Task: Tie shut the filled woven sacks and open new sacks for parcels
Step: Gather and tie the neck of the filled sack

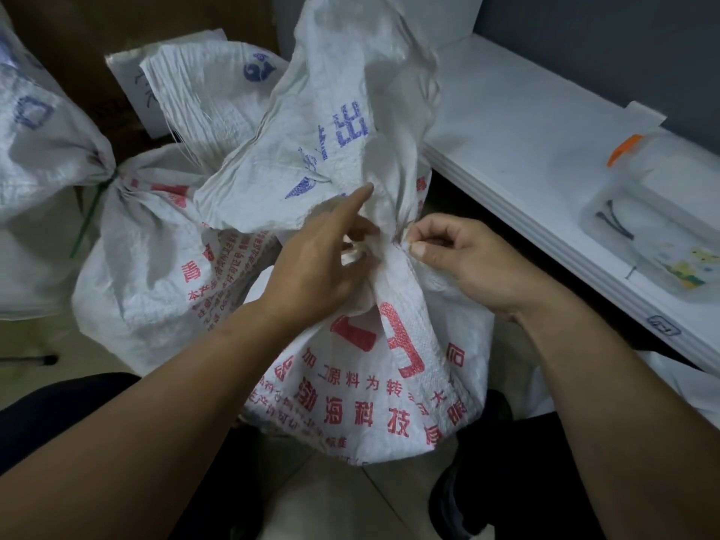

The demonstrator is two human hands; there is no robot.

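A filled white woven sack (374, 380) with red print stands on the floor in front of me. Its top is gathered into a neck (389, 247), and the loose mouth flares upward above it. My left hand (315, 267) grips the gathered neck from the left, index finger stretched up along the fabric. My right hand (463, 255) is on the right side of the neck, thumb and fingers pinched on a thin tie at the gather. Whether the tie is fastened is hidden by my fingers.
Behind on the left stands another filled sack (140, 259), its neck bound with a green tie (91, 216). A third white sack (35, 150) sits at far left. A white shelf (526, 150) on the right carries a clear plastic box (646, 228) with an orange clip.
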